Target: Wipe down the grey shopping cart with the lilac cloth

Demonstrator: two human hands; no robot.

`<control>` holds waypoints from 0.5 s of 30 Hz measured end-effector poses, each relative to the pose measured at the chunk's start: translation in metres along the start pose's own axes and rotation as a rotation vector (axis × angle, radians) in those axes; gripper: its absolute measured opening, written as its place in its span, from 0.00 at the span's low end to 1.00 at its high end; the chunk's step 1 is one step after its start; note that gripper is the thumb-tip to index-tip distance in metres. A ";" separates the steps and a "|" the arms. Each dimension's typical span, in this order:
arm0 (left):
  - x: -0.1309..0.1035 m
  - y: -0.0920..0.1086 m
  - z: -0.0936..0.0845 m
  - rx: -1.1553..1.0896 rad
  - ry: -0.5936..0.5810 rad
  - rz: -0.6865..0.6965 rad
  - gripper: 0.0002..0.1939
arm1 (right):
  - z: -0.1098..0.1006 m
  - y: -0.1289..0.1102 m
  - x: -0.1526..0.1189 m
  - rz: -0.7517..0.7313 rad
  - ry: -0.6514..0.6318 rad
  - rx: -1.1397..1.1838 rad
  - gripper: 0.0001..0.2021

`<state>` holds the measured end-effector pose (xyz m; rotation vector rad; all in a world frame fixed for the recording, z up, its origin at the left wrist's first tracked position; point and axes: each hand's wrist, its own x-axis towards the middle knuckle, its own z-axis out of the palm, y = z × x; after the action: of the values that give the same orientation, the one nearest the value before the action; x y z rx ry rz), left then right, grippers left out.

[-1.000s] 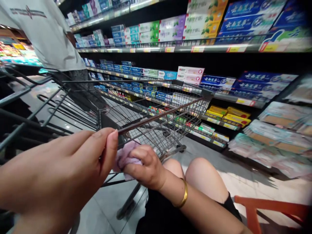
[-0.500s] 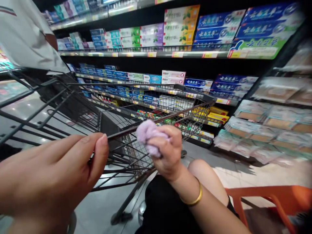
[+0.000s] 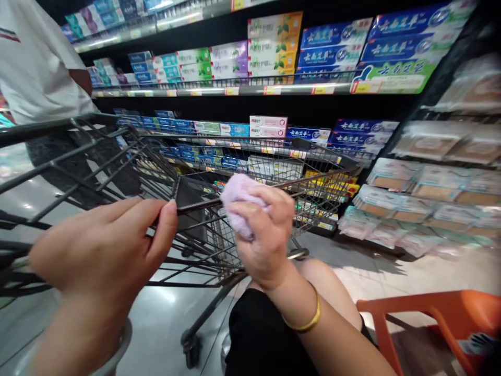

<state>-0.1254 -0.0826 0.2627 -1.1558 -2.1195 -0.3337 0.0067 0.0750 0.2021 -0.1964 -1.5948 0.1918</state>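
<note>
My left hand [image 3: 113, 245] is closed around the dark metal top rail [image 3: 201, 204] of a wire shopping cart, thumb and fingers pinched over it. A pale bangle circles that wrist. To its right, my right hand [image 3: 268, 235] grips a bunched light-purple cloth [image 3: 239, 201]. The cloth lies against the same rail, and the hand hides part of both. A gold bangle [image 3: 307, 318] sits on my right wrist. Wire mesh and a dark panel [image 3: 191, 216] of the cart show behind the hands.
Shelves with boxed toothpaste [image 3: 329, 52] run behind the cart. Packaged goods [image 3: 407, 177] hang at the right. An orange plastic stool or basket [image 3: 426, 303] stands beside my knee. A person in a white shirt [image 3: 35, 62] is at the upper left. A cart wheel [image 3: 191, 350] rests on the tiled floor.
The cloth and my right hand have shifted slightly up, with more of the cloth showing. My left hand keeps its grip on the rail. The view has turned a little right.
</note>
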 end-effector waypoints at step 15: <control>0.033 0.016 0.043 -0.024 0.492 0.172 0.12 | 0.006 0.018 0.014 -0.107 -0.157 -0.089 0.14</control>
<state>-0.1441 -0.0300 0.2521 -1.1239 -1.5835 -0.5070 0.0005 0.0955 0.2108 -0.1673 -1.7670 0.0546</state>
